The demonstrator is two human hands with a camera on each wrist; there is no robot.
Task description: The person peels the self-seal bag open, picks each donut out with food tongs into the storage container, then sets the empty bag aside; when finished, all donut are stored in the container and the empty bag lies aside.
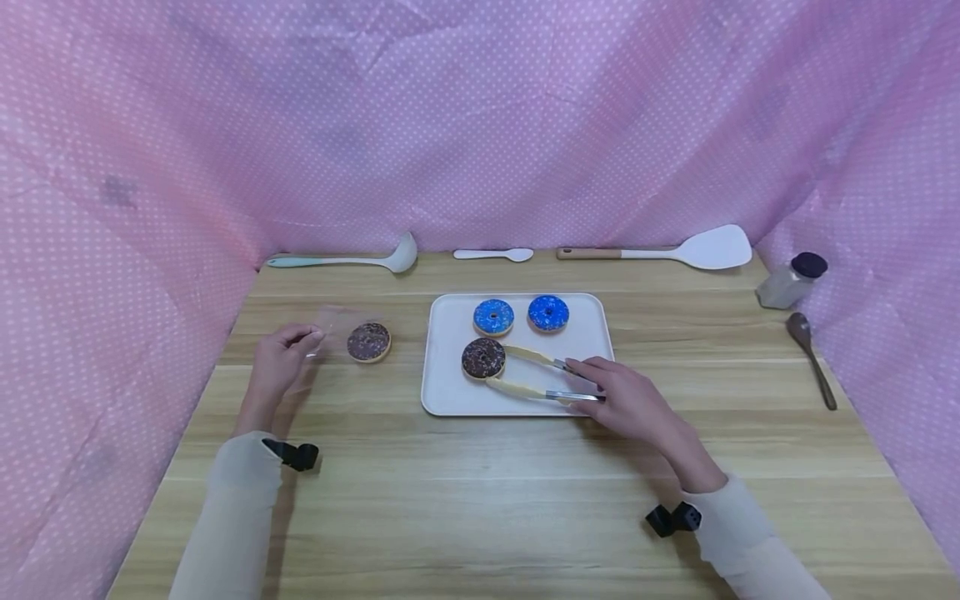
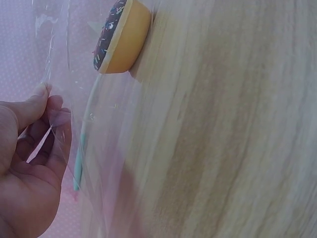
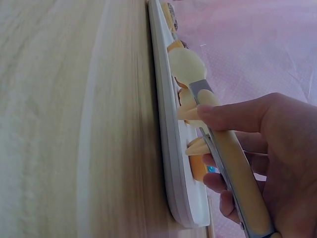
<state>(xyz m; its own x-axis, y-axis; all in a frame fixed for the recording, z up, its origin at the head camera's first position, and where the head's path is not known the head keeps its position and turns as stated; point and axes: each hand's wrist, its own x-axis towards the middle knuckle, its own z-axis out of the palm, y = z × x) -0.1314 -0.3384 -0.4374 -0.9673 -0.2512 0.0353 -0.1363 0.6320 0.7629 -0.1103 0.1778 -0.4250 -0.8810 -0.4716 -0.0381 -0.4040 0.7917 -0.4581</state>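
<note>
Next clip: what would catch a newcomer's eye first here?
The white tray at mid-table, bearing two blue-iced donuts and a chocolate donut. The right hand holds tongs whose tips flank that chocolate one. Left of the tray, the left hand pinches a clear bag beside another chocolate donut.

Wooden worktop (image 1: 480, 500). Directly on it: white tray (image 1: 442, 392) at centre; chocolate doughnut (image 1: 369, 342) and clear bag (image 1: 330, 321) left of the tray; ladle (image 1: 352, 261), small spoon (image 1: 495, 254), spatula (image 1: 675, 249) along the back edge; shaker (image 1: 791, 281) and metal spoon (image 1: 812, 354) at right.
</note>
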